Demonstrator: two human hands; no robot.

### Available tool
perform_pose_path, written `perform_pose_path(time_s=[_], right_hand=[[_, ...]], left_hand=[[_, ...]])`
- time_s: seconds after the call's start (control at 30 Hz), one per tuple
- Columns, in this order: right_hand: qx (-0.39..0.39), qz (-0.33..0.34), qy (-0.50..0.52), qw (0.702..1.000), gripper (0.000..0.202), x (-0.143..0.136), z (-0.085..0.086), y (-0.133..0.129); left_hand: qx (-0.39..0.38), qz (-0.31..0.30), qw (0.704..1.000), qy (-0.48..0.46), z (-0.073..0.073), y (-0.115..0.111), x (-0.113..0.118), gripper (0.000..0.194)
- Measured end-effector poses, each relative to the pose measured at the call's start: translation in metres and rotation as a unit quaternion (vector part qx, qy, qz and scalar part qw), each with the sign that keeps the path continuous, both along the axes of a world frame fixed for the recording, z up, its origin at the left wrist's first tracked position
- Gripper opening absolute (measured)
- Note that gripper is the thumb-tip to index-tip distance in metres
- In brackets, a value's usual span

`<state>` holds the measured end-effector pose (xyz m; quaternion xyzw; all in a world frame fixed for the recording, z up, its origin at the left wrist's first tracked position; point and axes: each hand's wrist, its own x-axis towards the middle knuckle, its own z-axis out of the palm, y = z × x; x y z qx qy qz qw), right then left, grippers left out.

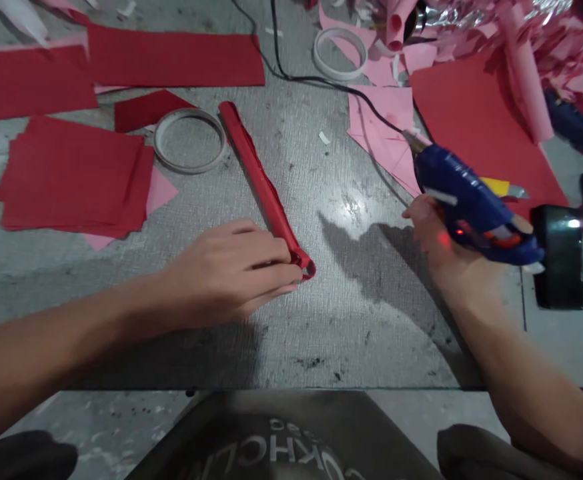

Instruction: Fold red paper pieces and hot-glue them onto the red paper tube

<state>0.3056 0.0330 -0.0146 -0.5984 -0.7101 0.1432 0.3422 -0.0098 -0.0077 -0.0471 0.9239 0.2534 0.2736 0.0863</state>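
A rolled red paper tube [261, 183] lies slantwise on the grey table. My left hand [241, 270] is closed on its near end, where a small red paper loop [309, 269] shows past the fingertips. My right hand [451, 253] grips a blue glue gun [466, 193] above the table on the right. A small red light glows on the gun, and a dark cord runs from near it toward the back. The gun is apart from the paper tube.
Red paper sheets [71, 177] are stacked at left, beside a tape ring [190, 141]. A second ring [340, 55] lies farther back. Red sheet [476, 120], pink scraps [381, 127], a yellow cutter [496, 187] and a black phone-like object [559, 260] occupy the right. A dark cord [316, 80] crosses the table.
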Motion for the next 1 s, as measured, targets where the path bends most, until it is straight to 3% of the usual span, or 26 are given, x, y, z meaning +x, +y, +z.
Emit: perform_pose_path(time_s=[0.17, 0.33, 0.6, 0.8, 1.0], right_hand=[[0.049, 0.069, -0.072, 0.994, 0.026, 0.000, 0.008, -0.004], [0.082, 0.078, -0.065, 0.991, 0.031, 0.001, 0.000, -0.001], [0.056, 0.133, -0.044, 0.989, 0.019, 0.002, -0.005, -0.002], [0.013, 0.161, -0.019, 0.987, 0.013, 0.003, -0.005, -0.003], [-0.002, 0.184, 0.002, 0.983, 0.015, 0.002, -0.010, -0.004]], left_hand=[[0.007, 0.014, 1.000, 0.008, 0.002, -0.001, 0.003, 0.011], [0.021, 0.026, 0.999, 0.017, 0.006, -0.004, 0.008, 0.008], [0.024, 0.038, 0.999, 0.025, 0.003, -0.003, 0.008, 0.014], [-0.043, 0.034, 0.998, 0.011, 0.001, -0.002, 0.009, 0.011], [-0.141, 0.085, 0.986, 0.008, 0.007, -0.010, 0.014, 0.007]])
